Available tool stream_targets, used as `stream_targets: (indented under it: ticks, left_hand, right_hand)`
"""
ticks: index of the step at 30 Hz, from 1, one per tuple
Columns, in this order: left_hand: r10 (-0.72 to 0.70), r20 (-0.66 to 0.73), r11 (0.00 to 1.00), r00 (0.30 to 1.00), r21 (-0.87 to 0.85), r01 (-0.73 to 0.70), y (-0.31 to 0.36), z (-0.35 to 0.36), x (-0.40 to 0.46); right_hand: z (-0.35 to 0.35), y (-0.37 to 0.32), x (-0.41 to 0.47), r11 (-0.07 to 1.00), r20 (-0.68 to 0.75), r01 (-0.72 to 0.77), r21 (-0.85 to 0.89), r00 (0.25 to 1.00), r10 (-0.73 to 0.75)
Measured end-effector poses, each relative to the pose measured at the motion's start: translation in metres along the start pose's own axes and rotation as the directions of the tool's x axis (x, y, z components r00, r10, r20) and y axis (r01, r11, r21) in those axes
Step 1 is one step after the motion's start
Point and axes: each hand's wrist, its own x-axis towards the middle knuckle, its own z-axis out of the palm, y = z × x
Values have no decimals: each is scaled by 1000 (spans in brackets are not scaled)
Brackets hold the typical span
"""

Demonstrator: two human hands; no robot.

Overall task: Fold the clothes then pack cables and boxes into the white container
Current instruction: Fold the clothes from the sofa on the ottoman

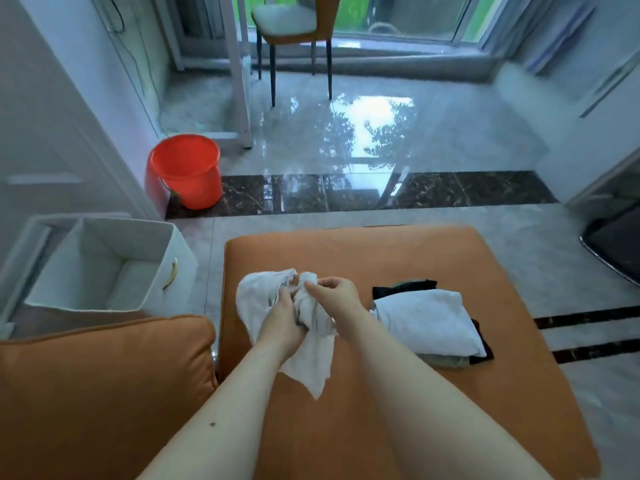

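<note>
A crumpled white garment [254, 299] is bunched above the orange ottoman [381, 251]. My left hand [282, 320] grips its middle from below. My right hand [334, 294] pinches a fold of it at the top, just right of the left hand. A loose end of the cloth hangs down toward me. To the right lies a folded stack: a white piece [429, 320] on top of black and olive garments. The white container [104, 268] stands open on the floor to the left, and what I see of its inside holds nothing.
An orange cushion [100, 386] fills the lower left. A red bucket [185, 169] stands on the glossy floor beyond the container. A chair [294, 32] is by the window at the back. A dark object [616, 244] sits at the right edge.
</note>
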Motion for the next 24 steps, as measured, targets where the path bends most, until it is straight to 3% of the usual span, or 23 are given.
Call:
stream_targets:
  ticks: [5,8,11,14,16,20,24]
  left_hand:
    - [77,-208,977,975,-178,-115,85,-52,-16]
    - [47,-301,923,952,-352,-157,143,-83,-35]
    - [97,-311,816,945,-519,-255,197,-108,-57]
    - [138,-247,746,959,-611,-265,247,-129,-80]
    - [161,-213,729,964,-633,-262,271,-140,-91]
    - [230,-289,735,929,-575,-361,309,-156,-106]
    - [50,-319,701,946,-664,-261,344,-171,-111]
  right_hand:
    - [-30,-97,-42,978,86,199,59,975,-203]
    - [-62,-146,-76,935,33,349,-60,937,-348]
    - [-91,-179,-104,871,-32,450,-198,885,-465]
    - [-111,-208,-134,841,-38,507,-190,852,-523]
    - [-122,-229,-151,812,-41,558,-172,819,-572]
    - [-138,-266,-178,779,-55,613,-128,780,-623]
    - [-147,-290,-197,754,-33,641,-144,758,-651]
